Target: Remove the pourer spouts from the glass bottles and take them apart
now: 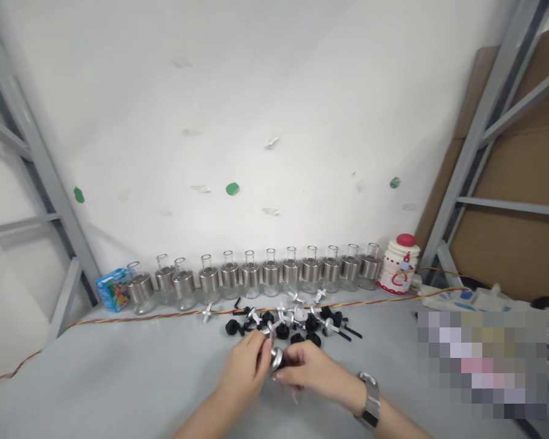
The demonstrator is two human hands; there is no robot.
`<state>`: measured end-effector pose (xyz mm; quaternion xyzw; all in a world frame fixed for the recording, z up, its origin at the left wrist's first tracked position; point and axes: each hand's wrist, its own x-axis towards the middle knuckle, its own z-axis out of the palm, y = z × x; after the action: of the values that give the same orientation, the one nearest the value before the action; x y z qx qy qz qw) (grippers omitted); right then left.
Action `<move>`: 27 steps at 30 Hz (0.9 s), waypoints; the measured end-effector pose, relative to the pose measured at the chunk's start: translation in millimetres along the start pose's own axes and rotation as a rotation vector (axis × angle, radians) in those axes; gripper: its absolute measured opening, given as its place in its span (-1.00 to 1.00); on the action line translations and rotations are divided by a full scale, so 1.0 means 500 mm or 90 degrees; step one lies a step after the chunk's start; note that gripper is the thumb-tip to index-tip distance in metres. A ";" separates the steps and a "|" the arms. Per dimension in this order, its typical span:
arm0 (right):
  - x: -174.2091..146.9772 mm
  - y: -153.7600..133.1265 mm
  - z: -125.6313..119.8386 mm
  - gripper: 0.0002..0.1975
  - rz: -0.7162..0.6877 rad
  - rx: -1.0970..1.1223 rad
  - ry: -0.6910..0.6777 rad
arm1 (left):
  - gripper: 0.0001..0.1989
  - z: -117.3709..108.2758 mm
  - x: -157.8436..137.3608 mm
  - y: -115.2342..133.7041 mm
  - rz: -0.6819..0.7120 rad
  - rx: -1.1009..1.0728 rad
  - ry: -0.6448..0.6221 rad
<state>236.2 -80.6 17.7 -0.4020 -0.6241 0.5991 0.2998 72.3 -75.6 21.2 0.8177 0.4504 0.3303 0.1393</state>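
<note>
A small silver round metal fitting (276, 358) with a dark part is held between my two hands, just above the grey tabletop. My left hand (247, 361) pinches it from the left with bent fingers. From the right, my right hand (304, 364) has its thumb and fingers closed round the other side, where the dark part is mostly hidden. Right behind the hands lies a loose pile of black round caps (282, 331) and silver stemmed fittings (299, 314), some with thin black tubes (350, 329).
A row of several glass bottles with steel sleeves (271, 272) stands along the white wall. A blue box (114, 290) is at their left, a white jar with red lid (398, 264) at their right. A twisted red-yellow wire (165, 315) crosses the table. Plastic items (466, 300) lie right.
</note>
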 end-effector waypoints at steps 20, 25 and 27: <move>-0.016 -0.011 0.048 -0.83 -0.207 -0.549 0.141 | -0.56 0.046 0.016 -0.035 -0.299 -0.262 -0.051; -0.020 -0.016 0.043 -0.82 -0.200 -0.511 0.137 | -0.56 0.038 0.018 -0.025 -0.302 -0.252 -0.027; -0.021 -0.022 0.036 -0.77 -0.142 -0.358 0.098 | -0.54 0.030 0.022 -0.013 -0.302 -0.255 -0.012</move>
<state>224.2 -98.4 27.8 -0.4426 -0.7811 0.3340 0.2871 82.2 -61.8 11.3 0.6489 0.5534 0.3630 0.3754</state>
